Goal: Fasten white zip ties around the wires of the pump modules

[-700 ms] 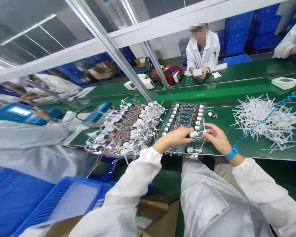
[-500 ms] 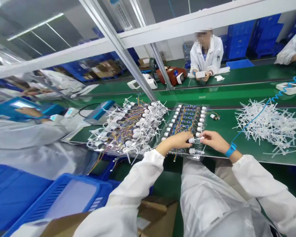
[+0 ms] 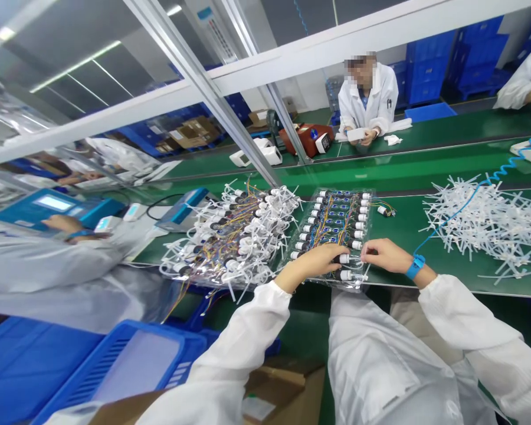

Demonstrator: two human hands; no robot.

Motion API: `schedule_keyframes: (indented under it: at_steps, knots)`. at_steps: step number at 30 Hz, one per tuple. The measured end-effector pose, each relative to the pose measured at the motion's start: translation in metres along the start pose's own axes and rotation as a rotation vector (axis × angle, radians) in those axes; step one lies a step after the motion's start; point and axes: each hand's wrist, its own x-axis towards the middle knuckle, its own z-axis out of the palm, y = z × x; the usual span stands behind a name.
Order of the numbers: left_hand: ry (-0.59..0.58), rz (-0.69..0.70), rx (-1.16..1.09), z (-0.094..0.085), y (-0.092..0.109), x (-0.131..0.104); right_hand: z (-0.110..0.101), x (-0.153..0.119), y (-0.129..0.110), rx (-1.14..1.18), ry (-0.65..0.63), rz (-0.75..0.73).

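My left hand has its thumb and fingers closed around a small black-and-white cylinder near the front of a clear plastic tray. At that cylinder's right end, my right hand pinches a thin whitish strip that looks like a cable tie; the fingertips partly hide it. In the tray lie two columns of similar cylinders, with small blue boards and coloured wires between them. Another cylinder sits just in front of my left hand. A blue wrist strap circles my right wrist.
Loose white cable ties form a pile at right, crossed by a coiled blue cord. Wired parts with ties are heaped at left. A single wired part lies behind the tray. Co-workers sit across and at left.
My left hand and the cylinder have come down slightly toward the tray. My right hand is a little lower too, still pinching at the cylinder's right end. The view has shifted slightly.
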Motion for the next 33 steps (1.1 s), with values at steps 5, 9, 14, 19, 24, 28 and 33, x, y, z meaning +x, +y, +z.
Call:
schedule_keyframes:
  at_steps: [5,9,14,19,24,28,33]
  knots:
    - [0.089,0.024,0.012,0.005,-0.008,-0.005,0.002,-0.001,-0.004,-0.024,0.016,0.011]
    - [0.099,0.072,-0.05,0.007,-0.012,-0.008,0.003,-0.002,-0.007,-0.084,-0.012,0.041]
    - [0.118,0.12,-0.117,0.009,-0.008,-0.004,0.008,-0.004,-0.006,-0.1,0.005,0.059]
    - [0.111,0.183,-0.071,0.014,-0.006,0.005,0.018,-0.009,0.002,-0.002,0.045,0.112]
    - [0.154,0.199,0.01,0.014,-0.01,-0.001,0.019,-0.018,0.023,0.214,0.135,0.139]
    - [0.328,0.078,-0.001,0.006,0.015,-0.017,0.001,-0.008,0.048,0.166,0.53,0.154]
    - [0.638,0.103,-0.185,0.021,0.095,-0.042,-0.035,0.039,0.078,-0.033,0.863,0.101]
